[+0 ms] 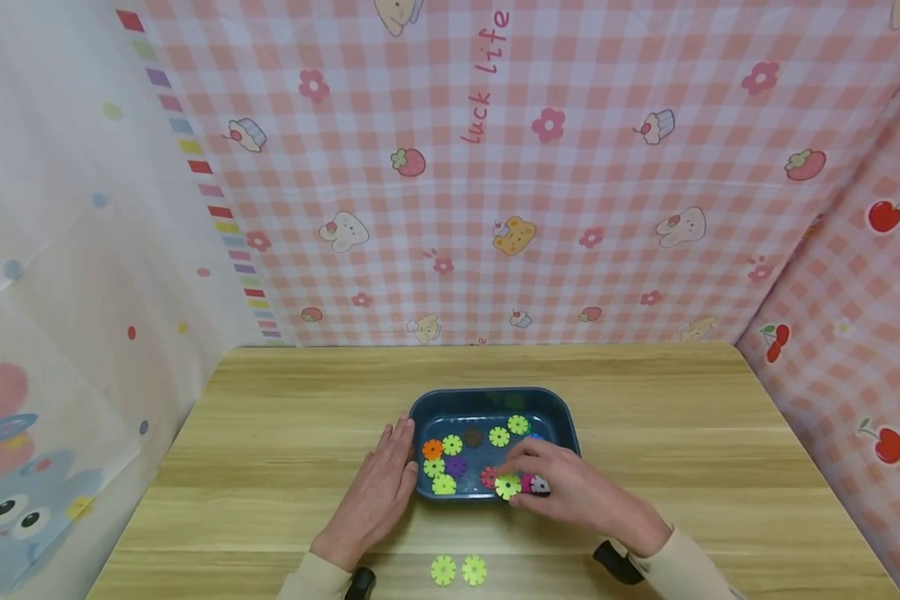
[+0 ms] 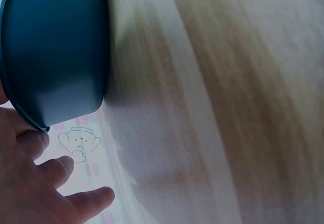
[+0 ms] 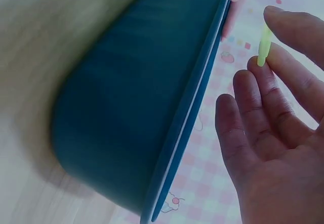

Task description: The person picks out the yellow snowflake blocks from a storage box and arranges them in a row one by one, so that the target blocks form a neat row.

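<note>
In the head view a dark blue tray holds several notched plastic discs, among them an orange disc, a purple disc and a brown disc. My right hand is over the tray's near right part and pinches a yellow-green notched disc between thumb and index finger. Seen edge-on in the right wrist view, that disc is above the rim. My left hand lies along the tray's left side with fingers extended, touching its wall. Some discs are partly hidden by the right hand.
Two yellow-green discs lie side by side on the wooden table, in front of the tray. A pink checked cloth hangs behind the table, with more printed cloth on both sides.
</note>
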